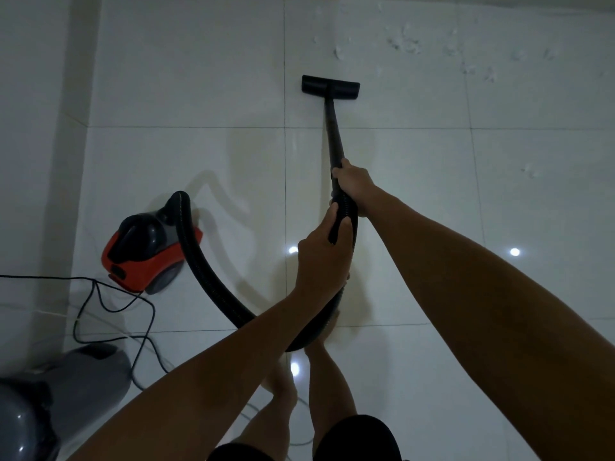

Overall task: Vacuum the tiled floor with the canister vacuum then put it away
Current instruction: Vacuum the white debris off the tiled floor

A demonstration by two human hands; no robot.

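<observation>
right hand gripping wand, ahead of left | left hand gripping hose just behind | nozzle flat on floor, near far edge | debris beyond nozzle, rightward | red canister near left wall | cord looped behind canister

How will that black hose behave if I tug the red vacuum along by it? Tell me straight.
The hose is ribbed and sags in a loop, so it probably flexes before pulling. The vacuum looks small and wheeled, so it likely rolls, though it may tip. The cord could snag.
</observation>
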